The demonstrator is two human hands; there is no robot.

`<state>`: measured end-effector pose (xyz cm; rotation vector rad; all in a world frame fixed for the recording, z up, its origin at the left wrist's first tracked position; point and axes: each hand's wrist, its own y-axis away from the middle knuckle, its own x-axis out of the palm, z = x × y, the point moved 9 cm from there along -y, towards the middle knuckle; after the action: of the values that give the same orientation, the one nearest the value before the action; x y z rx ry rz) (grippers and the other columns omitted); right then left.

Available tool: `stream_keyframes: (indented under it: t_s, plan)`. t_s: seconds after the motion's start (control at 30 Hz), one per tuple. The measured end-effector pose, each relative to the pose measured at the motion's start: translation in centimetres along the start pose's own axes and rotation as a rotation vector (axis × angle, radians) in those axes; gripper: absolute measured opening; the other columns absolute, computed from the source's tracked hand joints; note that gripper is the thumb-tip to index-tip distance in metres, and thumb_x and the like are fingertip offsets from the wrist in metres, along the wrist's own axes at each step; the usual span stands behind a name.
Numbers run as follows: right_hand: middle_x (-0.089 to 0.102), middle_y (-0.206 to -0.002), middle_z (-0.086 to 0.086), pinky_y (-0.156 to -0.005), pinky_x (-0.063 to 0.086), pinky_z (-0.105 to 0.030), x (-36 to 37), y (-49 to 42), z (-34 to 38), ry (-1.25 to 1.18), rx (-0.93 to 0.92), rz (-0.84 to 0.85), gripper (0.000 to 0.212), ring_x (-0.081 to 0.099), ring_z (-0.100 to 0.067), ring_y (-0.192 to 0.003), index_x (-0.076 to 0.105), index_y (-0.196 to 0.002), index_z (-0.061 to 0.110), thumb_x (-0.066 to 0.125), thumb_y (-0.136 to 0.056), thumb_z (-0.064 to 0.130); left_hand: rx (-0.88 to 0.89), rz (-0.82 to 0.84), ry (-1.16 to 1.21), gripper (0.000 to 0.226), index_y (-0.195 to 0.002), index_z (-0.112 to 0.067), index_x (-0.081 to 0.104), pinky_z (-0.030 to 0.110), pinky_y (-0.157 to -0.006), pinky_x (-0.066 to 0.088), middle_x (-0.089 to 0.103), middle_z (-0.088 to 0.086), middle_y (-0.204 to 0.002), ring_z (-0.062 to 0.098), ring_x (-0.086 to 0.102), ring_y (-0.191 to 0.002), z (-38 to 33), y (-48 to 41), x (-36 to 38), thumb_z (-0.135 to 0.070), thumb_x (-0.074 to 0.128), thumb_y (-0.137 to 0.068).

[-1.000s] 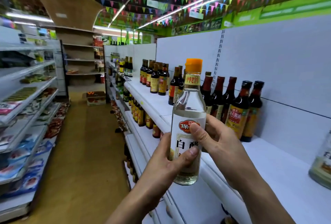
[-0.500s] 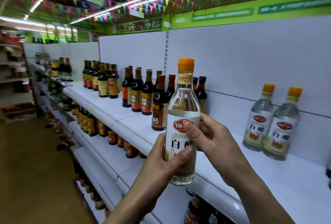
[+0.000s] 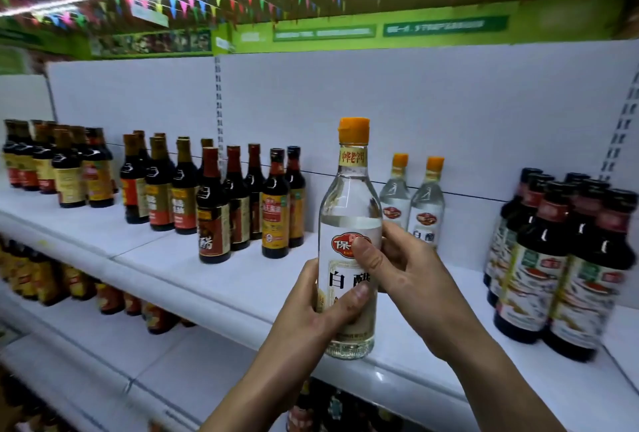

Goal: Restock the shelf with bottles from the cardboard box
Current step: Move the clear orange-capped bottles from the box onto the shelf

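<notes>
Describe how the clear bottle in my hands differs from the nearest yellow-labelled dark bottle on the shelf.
The clear bottle has colourless liquid and an orange cap; the dark bottle has near-black liquid and a reddish-brown cap. The clear bottle's label is white, the dark bottle's yellow. Left hand and right hand grip the clear bottle; the dark bottle stands on the shelf. Both are upright, capped.

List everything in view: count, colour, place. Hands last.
upper shelf: one, white, across the view
held bottle: one, clear, orange cap; upright before the upper shelf
matching bottles: two, clear, orange caps; back of upper shelf
left dark bottles: many, brown-black, red and yellow labels; upper shelf
right dark bottles: several, black caps, pale labels; upper shelf
lower bottles: several, blurred, orange-red; lower shelf, left
bunting: many flags, mixed colours, overhead
left hand: one, grips held bottle low
right hand: one, grips its label
</notes>
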<state>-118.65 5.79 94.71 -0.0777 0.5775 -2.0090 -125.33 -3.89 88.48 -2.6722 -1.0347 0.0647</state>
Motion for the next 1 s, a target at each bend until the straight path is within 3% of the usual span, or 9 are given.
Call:
stream_keyframes:
  t_s: [0.37, 0.53, 1.0]
  plan:
    - [0.079, -0.109, 0.010, -0.088, 0.059, -0.026, -6.0, 0.3, -1.4, 0.039, 0.013, -0.098, 0.041, 0.074, -0.006, -0.104, 0.068, -0.118, 0.025, 0.065, -0.084, 0.047, -0.014, 0.080, 0.031, 0.041, -0.125, -0.034, 0.060, 0.044, -0.100, 0.058, 0.077, -0.004, -0.116, 0.015, 0.074, -0.109, 1.8, -3.3, 5.2, -0.035, 0.072, -0.086]
    - [0.079, -0.108, 0.010, -0.089, 0.060, -0.026, -8.5, -0.1, -2.6, 0.042, 0.020, -0.116, 0.041, 0.074, -0.006, -0.104, 0.067, -0.118, 0.025, 0.065, -0.083, 0.047, -0.030, 0.104, 0.019, 0.035, -0.123, -0.033, 0.060, 0.034, -0.090, 0.061, 0.077, -0.005, -0.114, 0.015, 0.074, -0.107, 2.7, -4.8, 7.4, -0.034, 0.070, -0.090]
    - [0.079, -0.107, 0.015, -0.091, 0.060, -0.029, -14.3, -2.0, -6.3, 0.079, 0.030, -0.088, 0.041, 0.074, -0.002, -0.102, 0.066, -0.118, 0.028, 0.066, -0.082, 0.049, -0.096, 0.151, 0.019, 0.043, -0.131, -0.041, 0.058, 0.034, -0.096, 0.057, 0.074, -0.010, -0.123, 0.009, 0.071, -0.113, 5.3, -9.0, 12.2, -0.035, 0.070, -0.091]
